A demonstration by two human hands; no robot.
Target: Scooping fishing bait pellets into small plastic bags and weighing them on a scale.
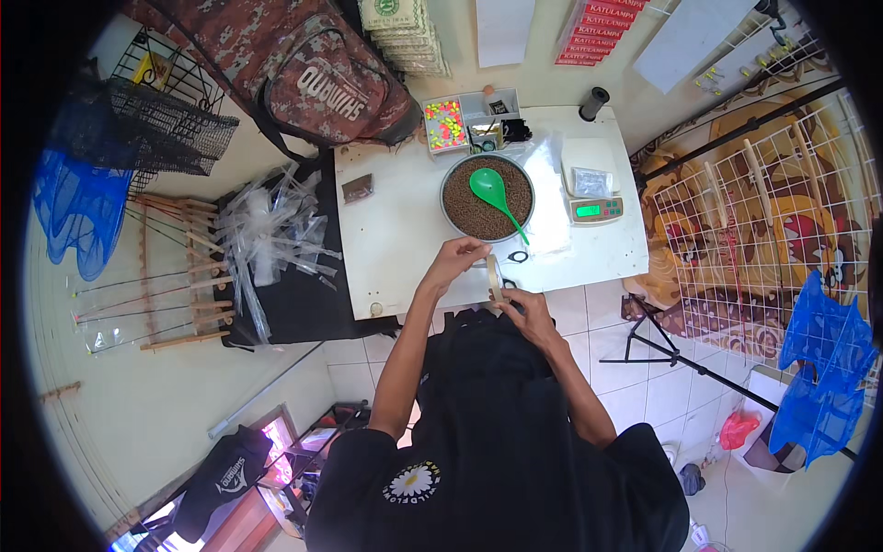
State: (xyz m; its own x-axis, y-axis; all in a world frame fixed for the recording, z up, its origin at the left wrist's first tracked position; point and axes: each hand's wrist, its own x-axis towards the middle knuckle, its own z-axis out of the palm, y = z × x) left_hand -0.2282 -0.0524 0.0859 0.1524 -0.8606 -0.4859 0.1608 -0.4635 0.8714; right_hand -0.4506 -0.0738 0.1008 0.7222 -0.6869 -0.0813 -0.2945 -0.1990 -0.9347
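My right hand [528,314] grips the lower part of a roll of tape [494,278], held on edge over the table's front edge. At the roll's upper rim, the fingertips of my left hand [455,262] are pinched together; any loose tape end is too small to make out. Just beyond the roll lies a pair of scissors with black handles [517,257], partly hidden by it. A round metal bowl [443,207] full of brown pellets [476,217] stands farther back, a green plastic spoon [488,185] resting on the pellets.
On the white table [393,255] are a filled small bag [358,188], a digital scale [596,210] bearing a clear packet [592,183], plastic bags [548,207], a compartment tray [448,143] and a dark cylinder [593,105]. Clear sleeves [265,234] lie left; a wire grid [752,228] stands right.
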